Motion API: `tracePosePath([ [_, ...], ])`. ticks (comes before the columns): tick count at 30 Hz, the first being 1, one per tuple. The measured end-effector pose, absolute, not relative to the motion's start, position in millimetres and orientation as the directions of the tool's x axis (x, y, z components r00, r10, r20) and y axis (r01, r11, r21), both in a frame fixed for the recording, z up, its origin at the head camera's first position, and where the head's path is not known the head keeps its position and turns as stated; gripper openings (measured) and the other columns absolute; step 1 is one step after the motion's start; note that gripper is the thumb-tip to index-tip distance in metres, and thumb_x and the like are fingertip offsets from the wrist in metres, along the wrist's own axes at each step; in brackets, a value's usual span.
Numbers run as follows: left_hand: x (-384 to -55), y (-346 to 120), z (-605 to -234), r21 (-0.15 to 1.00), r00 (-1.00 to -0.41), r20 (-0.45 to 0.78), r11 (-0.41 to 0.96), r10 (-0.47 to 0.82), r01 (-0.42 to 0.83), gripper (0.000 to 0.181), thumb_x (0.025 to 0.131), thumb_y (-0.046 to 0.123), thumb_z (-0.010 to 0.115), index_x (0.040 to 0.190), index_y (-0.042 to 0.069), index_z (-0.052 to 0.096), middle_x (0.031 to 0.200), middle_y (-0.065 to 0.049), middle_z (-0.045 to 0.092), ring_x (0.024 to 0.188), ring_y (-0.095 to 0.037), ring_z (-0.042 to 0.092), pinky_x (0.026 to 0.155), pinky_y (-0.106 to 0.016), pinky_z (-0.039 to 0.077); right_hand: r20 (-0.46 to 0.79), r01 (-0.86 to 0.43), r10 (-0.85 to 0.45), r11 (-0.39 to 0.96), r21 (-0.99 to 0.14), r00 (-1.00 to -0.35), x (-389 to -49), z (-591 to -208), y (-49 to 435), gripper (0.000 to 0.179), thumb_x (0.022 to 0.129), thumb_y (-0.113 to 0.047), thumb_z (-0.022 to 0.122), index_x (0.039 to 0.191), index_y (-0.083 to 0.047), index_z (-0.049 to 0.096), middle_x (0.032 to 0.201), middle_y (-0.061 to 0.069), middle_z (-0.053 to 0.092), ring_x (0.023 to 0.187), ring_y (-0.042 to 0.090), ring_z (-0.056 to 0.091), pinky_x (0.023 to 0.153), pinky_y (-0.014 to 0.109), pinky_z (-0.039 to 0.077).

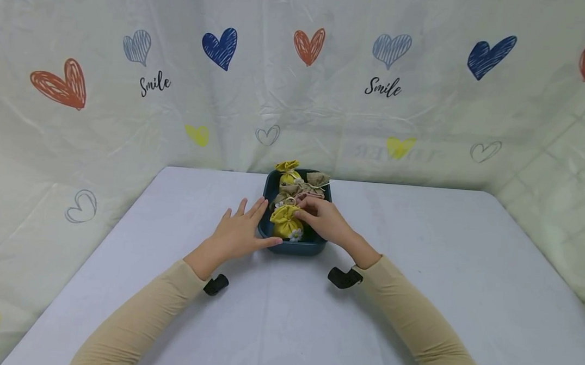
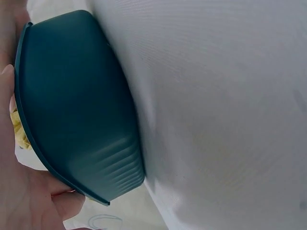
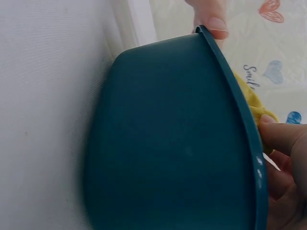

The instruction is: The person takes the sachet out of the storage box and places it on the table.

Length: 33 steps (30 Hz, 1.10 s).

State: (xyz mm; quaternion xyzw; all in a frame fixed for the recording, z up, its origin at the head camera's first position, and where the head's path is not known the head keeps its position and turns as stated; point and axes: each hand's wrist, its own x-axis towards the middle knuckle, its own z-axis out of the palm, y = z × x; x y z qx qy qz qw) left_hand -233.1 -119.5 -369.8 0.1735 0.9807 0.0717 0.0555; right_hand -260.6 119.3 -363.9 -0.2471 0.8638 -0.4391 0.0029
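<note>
A dark teal plastic basin [image 1: 296,248] stands on the table with several small drawstring pouches inside. My left hand [image 1: 238,232] lies at its left side, fingers spread and straight, fingertips at the left rim and thumb over the front rim. My right hand [image 1: 327,222] reaches over the right rim and pinches a yellow pouch [image 1: 283,225] near its gathered neck; a white flower sits on this pouch. In the right wrist view, the thumb and fingers [image 3: 278,136] meet the yellow cloth. Behind are beige pouches [image 1: 317,179] and another yellow pouch [image 1: 289,177].
A white cloth covers the table [image 1: 417,253], and its far edge lies just behind the basin. A pale curtain [image 1: 345,103] with printed hearts hangs behind it. Each wrist carries a small black camera, such as the right wrist's camera [image 1: 344,278].
</note>
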Motion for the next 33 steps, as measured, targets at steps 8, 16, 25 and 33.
tracePosePath([
  [8, -233, -119, -370, 0.17, -0.934, -0.094, 0.929, 0.346, 0.327, 0.111, 0.088, 0.083, 0.049, 0.166, 0.015, 0.01, 0.171, -0.001, 0.008, 0.155, -0.042, 0.007, 0.118, -0.068, 0.014, 0.259, -0.429, -0.393, 0.445, -0.786, -0.882, -256, -366, 118, 0.01, 0.101, -0.011, 0.067, 0.101, -0.001, 0.07, 0.107, 0.01, 0.066, 0.095, 0.022, 0.067, 0.086, 0.038, 0.057],
  [16, -233, -120, -369, 0.168, -0.932, -0.097, 0.929, 0.348, 0.329, 0.111, 0.088, 0.083, 0.048, 0.166, 0.015, 0.011, 0.171, -0.001, 0.009, 0.154, -0.042, 0.007, 0.118, -0.068, 0.014, 0.279, -0.435, -0.384, 0.415, -0.799, -0.88, -257, -365, 118, 0.014, 0.103, -0.012, 0.064, 0.103, 0.0, 0.071, 0.112, 0.013, 0.067, 0.096, 0.024, 0.067, 0.087, 0.036, 0.057],
  [25, -233, -120, -366, 0.162, -0.931, -0.098, 0.929, 0.351, 0.333, 0.111, 0.088, 0.083, 0.048, 0.166, 0.014, 0.011, 0.171, -0.002, 0.009, 0.154, -0.042, 0.007, 0.118, -0.067, 0.015, 0.315, -0.455, -0.374, 0.386, -0.803, -0.872, -256, -359, 121, 0.014, 0.103, -0.012, 0.064, 0.104, 0.0, 0.069, 0.103, 0.012, 0.069, 0.082, 0.021, 0.064, 0.075, 0.03, 0.055],
  [33, -233, -120, -367, 0.178, -0.932, -0.098, 0.927, 0.349, 0.329, 0.111, 0.089, 0.082, 0.05, 0.166, 0.013, 0.012, 0.171, -0.003, 0.01, 0.154, -0.043, 0.007, 0.118, -0.067, 0.014, 0.321, -0.456, -0.362, 0.393, -0.799, -0.875, -253, -349, 125, 0.017, 0.104, -0.015, 0.064, 0.108, 0.0, 0.07, 0.093, 0.01, 0.07, 0.079, 0.024, 0.063, 0.071, 0.031, 0.054],
])
